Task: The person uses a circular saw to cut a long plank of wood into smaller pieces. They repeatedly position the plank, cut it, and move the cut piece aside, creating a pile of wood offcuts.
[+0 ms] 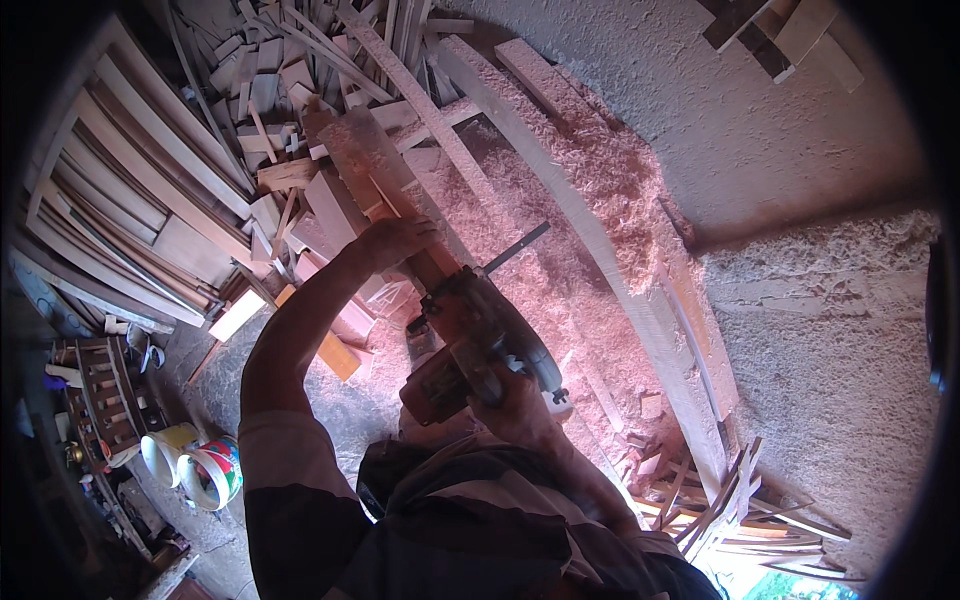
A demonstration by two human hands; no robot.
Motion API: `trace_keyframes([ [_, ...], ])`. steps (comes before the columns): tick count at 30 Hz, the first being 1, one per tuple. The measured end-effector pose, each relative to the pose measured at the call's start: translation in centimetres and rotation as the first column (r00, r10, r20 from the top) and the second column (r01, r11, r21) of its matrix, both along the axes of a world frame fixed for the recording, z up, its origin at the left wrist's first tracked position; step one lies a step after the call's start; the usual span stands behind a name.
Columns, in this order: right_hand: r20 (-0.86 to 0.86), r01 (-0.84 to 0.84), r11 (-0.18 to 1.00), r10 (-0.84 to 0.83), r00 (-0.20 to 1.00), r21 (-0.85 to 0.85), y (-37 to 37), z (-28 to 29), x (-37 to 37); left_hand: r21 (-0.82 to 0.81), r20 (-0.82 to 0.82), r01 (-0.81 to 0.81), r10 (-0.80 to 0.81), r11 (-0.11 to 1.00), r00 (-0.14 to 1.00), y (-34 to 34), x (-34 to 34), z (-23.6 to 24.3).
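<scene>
My right hand (515, 400) is wrapped round the rear handle of a reddish circular saw (470, 330). The saw has a dark motor housing on its left, and a metal guide bar (517, 247) sticks out at its front right. Just ahead of the saw, my left hand (400, 243) is closed over a narrow reddish-brown wood piece (435, 265). That piece lies in line with a wider dusty board (360, 150) stretching away from me. The saw's blade and the undersides of the wood are hidden.
Long planks (590, 220) and a heap of shavings (610, 170) lie to the right, beside a rough wall (820, 330). Offcuts (265, 70) pile up at the far left; boards (150, 170) lean there. Two buckets (208, 478) stand at lower left. Thin strips (760, 530) lie at lower right.
</scene>
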State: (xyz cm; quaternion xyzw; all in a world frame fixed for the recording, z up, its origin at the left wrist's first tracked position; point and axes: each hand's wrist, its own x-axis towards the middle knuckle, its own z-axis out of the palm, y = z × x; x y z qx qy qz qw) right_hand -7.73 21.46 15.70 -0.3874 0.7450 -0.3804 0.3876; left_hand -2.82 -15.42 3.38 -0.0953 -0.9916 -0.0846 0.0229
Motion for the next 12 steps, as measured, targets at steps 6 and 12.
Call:
trace_keyframes([
  [6,0.001,0.011,1.0,-0.011,1.0,-0.008,-2.0,0.3,-0.1,0.023,0.137,-0.061,0.057,0.998,0.989,-1.7,-0.2,1.2],
  [12,0.012,-0.005,0.999,0.004,1.0,0.04,-2.9,0.6,-0.3,-0.036,0.024,-0.038,0.039,0.999,0.999,-2.5,0.2,-0.3],
])
